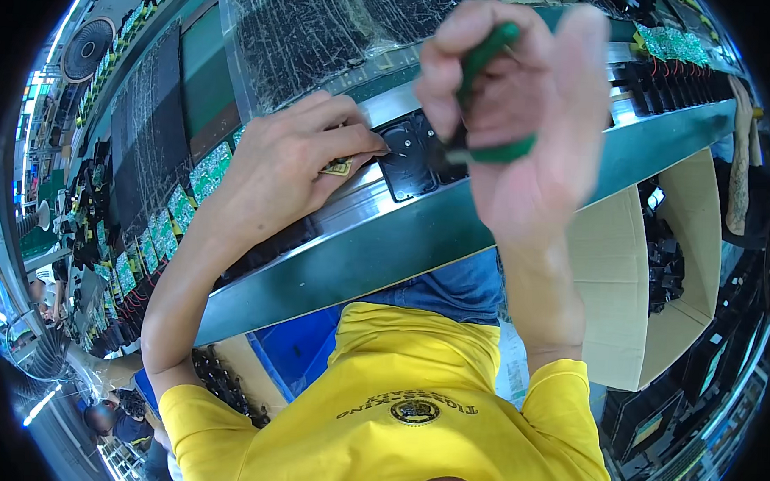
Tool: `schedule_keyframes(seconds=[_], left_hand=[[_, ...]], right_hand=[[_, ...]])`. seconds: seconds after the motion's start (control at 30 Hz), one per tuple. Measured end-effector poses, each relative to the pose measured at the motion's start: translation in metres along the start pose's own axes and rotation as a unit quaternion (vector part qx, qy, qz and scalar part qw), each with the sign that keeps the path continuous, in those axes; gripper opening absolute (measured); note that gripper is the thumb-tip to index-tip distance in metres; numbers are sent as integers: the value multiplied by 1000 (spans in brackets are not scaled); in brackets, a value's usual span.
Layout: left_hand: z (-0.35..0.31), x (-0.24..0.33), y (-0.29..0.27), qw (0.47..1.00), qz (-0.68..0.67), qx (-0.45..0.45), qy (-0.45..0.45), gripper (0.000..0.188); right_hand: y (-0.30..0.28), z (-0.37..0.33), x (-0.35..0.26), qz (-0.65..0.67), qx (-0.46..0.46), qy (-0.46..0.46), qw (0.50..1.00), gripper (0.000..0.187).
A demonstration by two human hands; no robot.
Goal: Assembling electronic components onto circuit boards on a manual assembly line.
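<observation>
My right hand, raised over the bench and blurred by motion, is wrapped around green-handled pliers; their jaws are too smeared to make out. Below and left of them, a shallow black plastic housing lies on the metal strip along the bench, with small posts inside. My left hand is beside the housing, its index fingertip at the housing's upper left edge. A small yellow-and-dark part shows under its curled fingers, pinched there.
Green circuit boards line the bench at left, and more boards with red wires lie at far right. A scratched dark mat covers the bench behind. An open cardboard box with black parts stands at right. Another person's arm shows there.
</observation>
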State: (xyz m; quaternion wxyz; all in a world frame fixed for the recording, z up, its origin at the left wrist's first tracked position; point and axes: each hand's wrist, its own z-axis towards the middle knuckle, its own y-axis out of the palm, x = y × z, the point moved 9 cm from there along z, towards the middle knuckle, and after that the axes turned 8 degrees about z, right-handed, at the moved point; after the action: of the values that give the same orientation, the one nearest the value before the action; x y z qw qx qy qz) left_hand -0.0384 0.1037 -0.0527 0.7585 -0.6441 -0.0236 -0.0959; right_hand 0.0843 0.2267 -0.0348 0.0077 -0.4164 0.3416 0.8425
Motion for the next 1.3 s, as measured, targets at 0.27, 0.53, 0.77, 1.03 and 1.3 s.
schedule_keyframes(seconds=[0.27,0.53,0.77,1.03,1.3], left_hand=[[-1,4,-1,997,-15,68,42,13],[3,4,-1,997,-40,63,19,11],[2,11,-9,999,-4,37,-29,12],[-7,15,-9,989,-8,91,-114,9],[-1,2,2,977,-44,115,-174,7]], right_hand=[[-12,14,63,97,147,35,984,44],[0,12,64,24,159,8,987,34],[8,11,35,11,148,27,989,29],[13,-69,-18,-647,-67,-36,758,32],[11,-80,-1,-717,-62,-45,693,25]])
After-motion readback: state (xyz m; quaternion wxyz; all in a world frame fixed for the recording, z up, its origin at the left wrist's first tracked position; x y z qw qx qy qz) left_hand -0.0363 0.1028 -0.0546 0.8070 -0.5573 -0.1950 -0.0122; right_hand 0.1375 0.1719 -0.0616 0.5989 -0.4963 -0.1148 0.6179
